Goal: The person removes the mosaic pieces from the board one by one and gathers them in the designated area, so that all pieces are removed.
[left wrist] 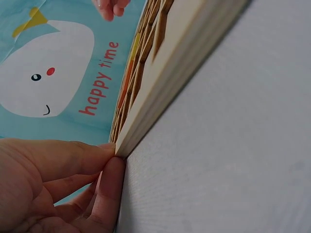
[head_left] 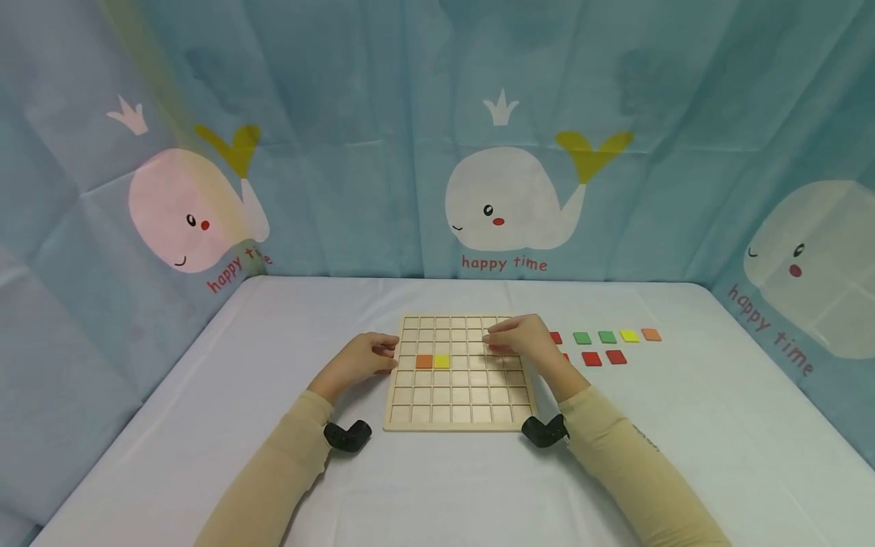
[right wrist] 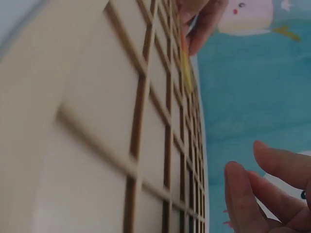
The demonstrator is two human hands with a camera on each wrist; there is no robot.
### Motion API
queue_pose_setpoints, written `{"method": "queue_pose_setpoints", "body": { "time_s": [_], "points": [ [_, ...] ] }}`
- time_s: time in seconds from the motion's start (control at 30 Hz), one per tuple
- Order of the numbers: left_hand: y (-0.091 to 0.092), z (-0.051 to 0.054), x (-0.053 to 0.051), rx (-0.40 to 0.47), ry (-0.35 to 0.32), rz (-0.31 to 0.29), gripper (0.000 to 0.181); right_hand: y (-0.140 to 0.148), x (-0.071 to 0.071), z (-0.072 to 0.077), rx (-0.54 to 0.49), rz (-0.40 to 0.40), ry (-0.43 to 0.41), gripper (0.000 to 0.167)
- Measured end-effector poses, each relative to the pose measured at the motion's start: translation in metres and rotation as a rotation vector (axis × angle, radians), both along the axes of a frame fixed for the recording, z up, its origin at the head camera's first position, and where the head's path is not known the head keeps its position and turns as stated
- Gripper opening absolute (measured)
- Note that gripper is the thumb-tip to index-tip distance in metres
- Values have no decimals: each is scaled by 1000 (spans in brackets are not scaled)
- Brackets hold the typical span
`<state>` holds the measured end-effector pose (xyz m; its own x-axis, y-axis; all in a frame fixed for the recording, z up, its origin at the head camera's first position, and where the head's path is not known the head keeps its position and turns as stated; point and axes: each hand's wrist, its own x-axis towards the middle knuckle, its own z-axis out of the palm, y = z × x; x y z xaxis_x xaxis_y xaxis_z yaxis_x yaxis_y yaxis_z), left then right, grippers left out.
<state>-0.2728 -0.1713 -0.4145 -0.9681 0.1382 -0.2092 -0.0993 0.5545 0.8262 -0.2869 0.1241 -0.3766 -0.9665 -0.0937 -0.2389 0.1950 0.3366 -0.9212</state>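
A square wooden grid board (head_left: 458, 395) lies flat on the table, with an orange tile (head_left: 424, 362) and a yellow tile (head_left: 442, 362) side by side in its cells. At the board's left edge is my left hand (head_left: 362, 357); in the left wrist view its thumb and a finger (left wrist: 114, 184) pinch that edge. My right hand (head_left: 522, 336) hovers over the upper right of the board. Its thumb and fingers (right wrist: 238, 189) are bent slightly and stand apart, and no tile shows between them.
Right of the board lie loose tiles in two rows: several red tiles (head_left: 592, 358), two green tiles (head_left: 607, 336), a yellow tile (head_left: 630, 336) and an orange tile (head_left: 652, 334). The right hand and forearm partly cover the nearest ones. Whale-print curtains (head_left: 342, 190) enclose the white table (head_left: 437, 486).
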Motion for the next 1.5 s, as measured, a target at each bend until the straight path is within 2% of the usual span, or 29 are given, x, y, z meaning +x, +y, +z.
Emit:
{"method": "queue_pose_setpoints", "body": {
  "time_s": [0.33,0.53,0.7,1.2,1.5],
  "points": [
    [1,0,2,-9,4,-4,50,-32,5,-6,-54,59,16,32],
    [0,-1,0,-7,3,-2,49,-46,10,-8,-4,69,12,28],
    [1,-2,2,-15,8,-4,49,-49,12,-13,10,98,2,25],
    [1,0,3,-11,7,25,48,-52,11,-21,-40,174,-21,25],
    [3,-1,2,-4,8,23,47,-51,10,-23,8,176,-8,22]
  ]
}}
